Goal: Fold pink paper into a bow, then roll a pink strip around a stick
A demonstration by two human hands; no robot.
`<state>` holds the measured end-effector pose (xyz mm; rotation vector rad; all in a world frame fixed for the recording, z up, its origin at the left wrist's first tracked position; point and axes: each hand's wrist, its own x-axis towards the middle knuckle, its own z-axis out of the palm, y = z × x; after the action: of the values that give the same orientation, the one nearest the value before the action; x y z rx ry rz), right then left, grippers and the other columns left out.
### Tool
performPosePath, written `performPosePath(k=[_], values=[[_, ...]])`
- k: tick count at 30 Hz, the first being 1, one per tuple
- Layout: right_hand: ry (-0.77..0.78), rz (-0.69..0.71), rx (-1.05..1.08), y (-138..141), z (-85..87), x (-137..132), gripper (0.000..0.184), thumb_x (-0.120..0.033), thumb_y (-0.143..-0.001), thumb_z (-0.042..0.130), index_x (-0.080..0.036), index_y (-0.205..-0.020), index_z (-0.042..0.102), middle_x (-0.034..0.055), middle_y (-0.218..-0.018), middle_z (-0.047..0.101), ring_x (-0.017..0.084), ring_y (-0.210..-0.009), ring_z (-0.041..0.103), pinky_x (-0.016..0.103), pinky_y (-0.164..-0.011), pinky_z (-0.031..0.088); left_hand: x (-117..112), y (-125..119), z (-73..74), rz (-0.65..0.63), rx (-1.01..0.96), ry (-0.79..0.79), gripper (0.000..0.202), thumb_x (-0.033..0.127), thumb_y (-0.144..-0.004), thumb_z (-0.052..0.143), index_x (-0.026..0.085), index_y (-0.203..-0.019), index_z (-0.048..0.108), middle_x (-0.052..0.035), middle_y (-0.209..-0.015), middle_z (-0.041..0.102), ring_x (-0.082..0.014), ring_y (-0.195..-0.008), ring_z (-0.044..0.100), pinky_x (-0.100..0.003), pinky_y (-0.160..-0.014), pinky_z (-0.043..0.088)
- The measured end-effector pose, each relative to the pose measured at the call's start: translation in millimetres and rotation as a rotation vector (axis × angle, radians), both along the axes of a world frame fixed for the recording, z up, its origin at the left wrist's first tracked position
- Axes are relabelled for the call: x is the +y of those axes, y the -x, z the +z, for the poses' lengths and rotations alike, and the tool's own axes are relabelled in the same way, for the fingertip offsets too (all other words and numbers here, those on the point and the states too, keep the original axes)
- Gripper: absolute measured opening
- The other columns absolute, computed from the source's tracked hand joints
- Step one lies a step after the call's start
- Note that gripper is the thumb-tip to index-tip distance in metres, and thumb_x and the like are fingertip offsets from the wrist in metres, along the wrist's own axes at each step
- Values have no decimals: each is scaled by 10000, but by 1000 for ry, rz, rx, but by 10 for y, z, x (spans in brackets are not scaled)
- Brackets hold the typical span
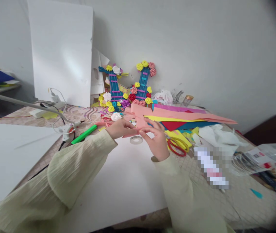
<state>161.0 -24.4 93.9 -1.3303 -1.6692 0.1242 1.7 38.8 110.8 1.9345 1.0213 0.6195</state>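
Between the fingertips of both hands is a small piece of pink paper [127, 133], mostly hidden by the fingers. My left hand [121, 128] pinches it from the left. From the right, my right hand [157, 141] grips it between thumb and forefinger. Just below the fingers, a clear tape roll [136, 140] lies on a white board [120, 184]. Behind the hands rests a larger pink paper sheet [141, 111]. Scissors [178, 149] with red and yellow handles lie to the right of my right hand.
Two blue decorated panels [115, 85] with paper flowers lean at the back. Coloured paper sheets [188, 117] spread rightward. A green stick-like object [84, 134] and a power strip [68, 133] lie left. White crumpled paper [216, 137] and a plastic bag [269, 157] are at right.
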Motion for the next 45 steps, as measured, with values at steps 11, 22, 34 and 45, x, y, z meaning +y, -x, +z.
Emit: performPosePath(k=[11, 22, 34, 45], values=[[-46, -49, -28, 28, -6, -6, 108, -304, -712, 575, -245, -666, 653, -19, -1144, 549, 240, -1116, 329, 433, -928, 260, 18, 1, -41, 1, -20, 24, 419, 529, -601, 591, 139, -739, 656, 22, -522, 472, -75, -487, 379, -195, -446, 253], [-44, -33, -32, 24, -6, -3, 124, -324, -719, 565, -251, -668, 651, -13, -1168, 527, 249, -1121, 342, 458, -920, 255, 74, 24, -81, -1, -37, 21, 418, 528, -600, 589, 144, -755, 656, 31, -516, 470, -70, -463, 366, -194, -423, 240], [-99, -73, -10, 27, 44, -19, 152, -356, -725, 554, -249, -694, 658, 17, -1225, 467, 237, -1165, 314, 463, -954, 227, 44, 17, 119, -30, -20, -117, 349, 451, -651, 572, 130, -759, 658, 31, -500, 442, -56, -450, 320, -199, -413, 211], [-94, -119, -2, 37, 33, -26, 173, -359, -736, 537, -231, -709, 650, 26, -1225, 473, 256, -1197, 263, 472, -955, 208, -47, -32, 305, -93, 35, -271, 299, 399, -688, 550, 121, -678, 659, 44, -427, 387, -48, -417, 291, -211, -423, 211]])
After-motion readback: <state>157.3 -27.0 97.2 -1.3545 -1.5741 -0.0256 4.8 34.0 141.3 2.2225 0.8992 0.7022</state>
